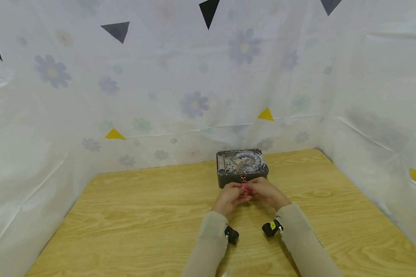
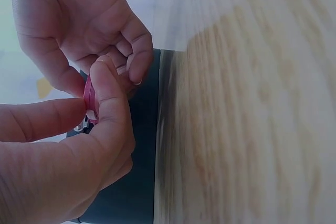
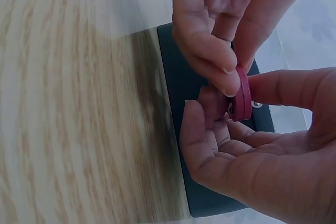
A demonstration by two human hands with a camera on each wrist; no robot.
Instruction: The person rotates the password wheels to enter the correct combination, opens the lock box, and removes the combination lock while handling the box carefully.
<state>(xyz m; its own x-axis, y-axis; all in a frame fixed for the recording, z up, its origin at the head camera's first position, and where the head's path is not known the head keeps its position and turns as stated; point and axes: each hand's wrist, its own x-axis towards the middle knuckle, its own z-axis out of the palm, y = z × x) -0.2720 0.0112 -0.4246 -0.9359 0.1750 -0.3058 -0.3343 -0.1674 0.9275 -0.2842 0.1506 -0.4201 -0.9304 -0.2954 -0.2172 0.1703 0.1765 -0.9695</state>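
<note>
A dark tin box [image 1: 242, 161] with an ornate printed lid sits shut near the back of the table. At its front clasp [image 1: 243, 177] is a small pink padlock [image 3: 242, 95], its metal shackle partly visible. My left hand [image 1: 227, 198] pinches the padlock between thumb and forefinger, as the left wrist view shows. From the other side my right hand [image 1: 266, 191] also grips it, thumb on one face and curled fingers behind. Fingers of both hands cover much of the padlock. The dark front side of the box [image 2: 142, 171] is just behind the hands.
The wood-grain table [image 1: 142, 215] spreads out on both sides of the box. White flowered sheeting [image 1: 180, 77] hangs close behind the box and along both sides. Black and yellow triangles [image 1: 115, 134] are stuck on it. Each wrist carries a small black camera [image 1: 232, 235].
</note>
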